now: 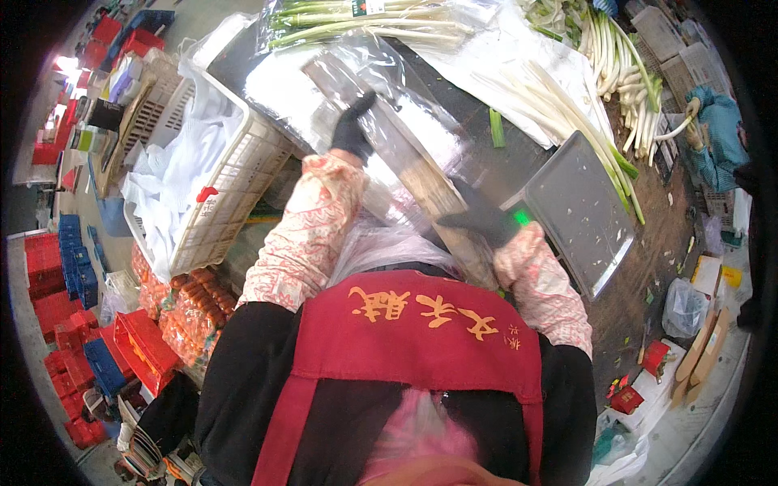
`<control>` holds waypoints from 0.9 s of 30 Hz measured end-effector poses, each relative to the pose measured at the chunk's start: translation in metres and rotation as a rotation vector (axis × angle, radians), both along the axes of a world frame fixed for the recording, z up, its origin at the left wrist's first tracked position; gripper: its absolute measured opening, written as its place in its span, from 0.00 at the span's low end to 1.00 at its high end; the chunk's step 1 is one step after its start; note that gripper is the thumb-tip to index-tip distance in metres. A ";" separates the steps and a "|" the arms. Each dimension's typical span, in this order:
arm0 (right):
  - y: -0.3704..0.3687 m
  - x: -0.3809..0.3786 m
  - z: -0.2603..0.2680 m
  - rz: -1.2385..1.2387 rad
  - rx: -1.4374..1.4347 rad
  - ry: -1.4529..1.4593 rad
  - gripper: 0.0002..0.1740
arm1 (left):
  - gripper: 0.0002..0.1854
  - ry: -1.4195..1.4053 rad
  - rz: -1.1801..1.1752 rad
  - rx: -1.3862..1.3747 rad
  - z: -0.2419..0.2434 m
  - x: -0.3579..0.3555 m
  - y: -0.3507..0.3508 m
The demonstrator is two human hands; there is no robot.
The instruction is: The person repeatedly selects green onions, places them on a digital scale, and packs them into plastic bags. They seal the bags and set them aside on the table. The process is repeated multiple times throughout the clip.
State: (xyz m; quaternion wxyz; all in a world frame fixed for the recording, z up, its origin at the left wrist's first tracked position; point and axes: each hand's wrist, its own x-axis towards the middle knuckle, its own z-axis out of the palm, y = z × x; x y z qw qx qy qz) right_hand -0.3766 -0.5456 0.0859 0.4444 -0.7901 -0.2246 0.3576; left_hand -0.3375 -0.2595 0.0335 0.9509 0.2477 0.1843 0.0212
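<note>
My left hand (354, 129), in a dark glove, grips clear plastic bags (406, 115) along the side of a long wooden board (419, 176). The board lies slantwise before me, its far part under the shiny film. My right hand (480, 212), also gloved and blurred by motion, is at the board's near end; its hold on the board or film is unclear. Close beyond that hand stands a scale with a dark flat plate (577, 212) and a green lit display (521, 217). Bagged green onions (371, 24) lie at the far side.
Loose green onions (547, 103) rest on white sheeting, some reaching over the scale. A white plastic crate (231, 182) with white netting stands at left, above bagged carrots (194, 304). Another person's blue sleeve (717, 146) and hand show at far right, near piled onions (632, 91).
</note>
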 end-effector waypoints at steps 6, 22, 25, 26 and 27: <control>-0.034 -0.041 0.008 -0.041 0.182 0.379 0.33 | 0.16 -0.121 0.080 0.366 0.049 0.000 0.002; -0.038 -0.025 -0.015 -0.105 0.031 -0.025 0.44 | 0.18 -0.110 -0.205 0.240 0.022 -0.051 -0.078; -0.043 -0.007 -0.008 -0.168 0.240 0.045 0.34 | 0.20 0.070 -0.548 0.571 0.013 -0.078 -0.115; -0.049 -0.002 -0.002 -0.113 0.160 -0.065 0.33 | 0.27 0.009 -0.688 0.959 0.021 -0.086 -0.106; -0.057 -0.001 0.006 -0.097 0.236 -0.040 0.30 | 0.24 0.019 -0.731 0.779 0.032 -0.087 -0.099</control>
